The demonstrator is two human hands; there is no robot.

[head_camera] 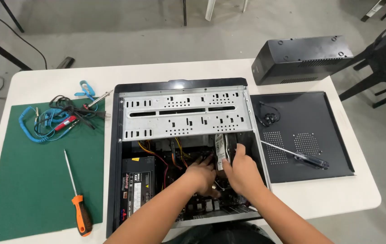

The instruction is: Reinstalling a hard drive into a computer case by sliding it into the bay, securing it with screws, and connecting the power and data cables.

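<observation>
A: Where is the hard drive [223, 149] sitting?

B: It is standing on edge inside the open computer case [116, 158], just below the grey drive cage [184, 113], with its long axis running near to far.

A: Which hand is gripping it?

B: The right hand [240, 171] is wrapping partly closed around its right side. The left hand [202, 174] is lying just left of it, fingers reaching among the cables [175, 156]; its grip cannot be told.
</observation>
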